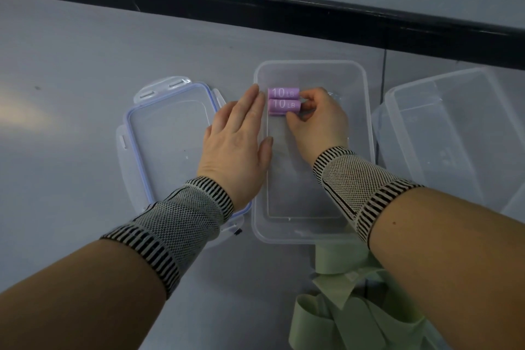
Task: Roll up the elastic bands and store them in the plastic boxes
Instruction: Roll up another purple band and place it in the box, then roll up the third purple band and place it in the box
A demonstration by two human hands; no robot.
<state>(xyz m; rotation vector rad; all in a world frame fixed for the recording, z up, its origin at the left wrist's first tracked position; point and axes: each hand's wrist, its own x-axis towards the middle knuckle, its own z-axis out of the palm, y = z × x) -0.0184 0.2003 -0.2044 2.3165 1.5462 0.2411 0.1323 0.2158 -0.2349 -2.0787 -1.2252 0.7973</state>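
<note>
At frame centre, 2 rolled purple bands [284,101] marked 10 LB lie side by side inside the clear plastic box [366,111] on the tabletop [71,79]. The right hand [318,119] pinches the nearer roll; the left hand [238,139] rests flat, fingers straight, against the box's left wall. Unrolled green bands [335,310] lie at lower right.

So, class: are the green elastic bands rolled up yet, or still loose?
Still loose. The green elastic bands lie unrolled in a tangled heap on the table, outside the clear plastic box, unlike the two rolled purple bands inside it.
</note>
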